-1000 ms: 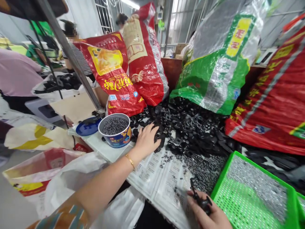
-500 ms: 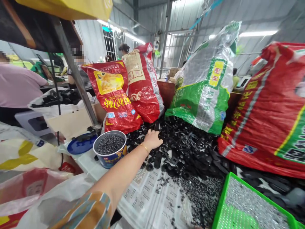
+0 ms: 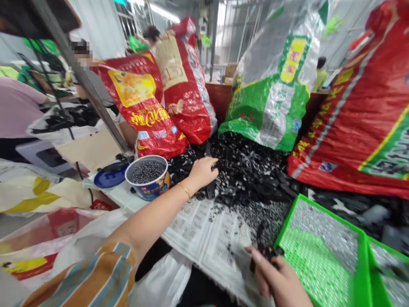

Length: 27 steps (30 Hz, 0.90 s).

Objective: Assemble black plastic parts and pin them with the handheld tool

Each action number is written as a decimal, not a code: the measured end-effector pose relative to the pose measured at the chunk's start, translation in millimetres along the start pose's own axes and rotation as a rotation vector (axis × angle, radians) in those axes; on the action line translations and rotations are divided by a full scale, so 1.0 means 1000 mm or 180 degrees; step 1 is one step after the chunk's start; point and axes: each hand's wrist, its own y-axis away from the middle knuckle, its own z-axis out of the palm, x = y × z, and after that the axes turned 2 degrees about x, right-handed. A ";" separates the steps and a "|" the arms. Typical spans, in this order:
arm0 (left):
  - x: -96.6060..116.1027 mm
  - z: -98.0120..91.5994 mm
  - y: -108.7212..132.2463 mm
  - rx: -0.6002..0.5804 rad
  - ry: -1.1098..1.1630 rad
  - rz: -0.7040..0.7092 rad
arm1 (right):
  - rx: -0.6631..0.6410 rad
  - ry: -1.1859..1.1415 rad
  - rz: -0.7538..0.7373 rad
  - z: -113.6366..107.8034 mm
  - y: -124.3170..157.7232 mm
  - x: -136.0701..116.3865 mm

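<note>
- Change vs. 0.5 s earlier: right hand, then almost wholly below the frame, now in view at lower right.
- Change vs. 1.0 s earlier: left hand, then spread wide beside the tub, now has its fingers curled.
- Right fingers: closed around black pieces, just left of the green tray.
- Left fingers: narrow, over the near edge of the parts heap; cannot tell whether anything is gripped.
- Held pieces: dark, irregular clump, blurred; exact form unclear.
- Heap: glossy black, mixed flat and rounded shapes; lies under and right of left fingers, on the bench, beyond right fingers.
</note>
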 end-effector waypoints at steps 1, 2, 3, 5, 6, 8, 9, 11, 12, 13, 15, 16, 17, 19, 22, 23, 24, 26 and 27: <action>0.008 0.003 0.009 -0.0070 0.0165 0.0041 | -0.0107 -0.0297 0.0114 0.003 0.002 -0.007; 0.017 0.006 0.021 -0.0199 0.0387 0.0062 | -0.0242 -0.0681 0.0239 0.006 0.003 -0.014; 0.025 0.009 0.035 -0.0398 0.0718 0.0046 | -0.0439 -0.1004 0.0408 0.009 0.003 -0.019; 0.040 0.015 0.067 -0.1236 0.2045 -0.0324 | -0.0747 -0.1386 0.0643 0.012 0.002 -0.026; 0.046 0.017 0.083 -0.1655 0.2588 -0.0561 | -0.0901 -0.1491 0.0752 0.013 0.001 -0.028; 0.055 0.020 0.110 -0.2104 0.3375 -0.1039 | -0.1180 -0.1573 0.0934 0.017 -0.001 -0.027; 0.057 0.021 0.120 -0.2132 0.3647 -0.1261 | -0.1294 -0.1584 0.1018 0.019 -0.001 -0.025; 0.061 0.021 0.134 -0.2020 0.4061 -0.1622 | -0.1492 -0.1572 0.1168 0.025 0.000 -0.021; 0.062 0.021 0.139 -0.1936 0.4203 -0.1760 | -0.1562 -0.1562 0.1220 0.028 0.001 -0.019; 0.062 0.021 0.142 -0.1843 0.4287 -0.1859 | -0.1607 -0.1549 0.1244 0.031 0.002 -0.018; 0.061 0.021 0.146 -0.1665 0.4275 -0.1969 | -0.1617 -0.1517 0.1204 0.036 0.004 -0.015; 0.060 0.021 0.147 -0.1570 0.4222 -0.1989 | -0.1573 -0.1501 0.1157 0.037 0.006 -0.014; 0.059 0.020 0.148 -0.1445 0.4169 -0.2007 | -0.1495 -0.1474 0.1109 0.037 0.008 -0.012; 0.055 0.018 0.148 -0.1092 0.4040 -0.2040 | -0.1255 -0.1224 0.0983 0.033 0.014 -0.009; 0.048 0.012 0.147 -0.0780 0.3483 -0.1896 | -0.0500 0.0009 0.0089 0.020 0.020 -0.006; 0.047 0.009 0.147 -0.0926 0.3219 -0.1790 | -0.0227 0.0601 -0.0470 0.016 0.021 -0.006; 0.046 0.007 0.148 -0.1146 0.2948 -0.1642 | -0.0028 0.1185 -0.1078 0.013 0.021 -0.007; 0.046 0.005 0.150 -0.1574 0.2515 -0.1340 | -0.0057 0.2110 -0.2126 0.009 0.017 -0.010; 0.046 0.006 0.151 -0.1710 0.2378 -0.1224 | -0.0249 0.2404 -0.2441 0.008 0.014 -0.011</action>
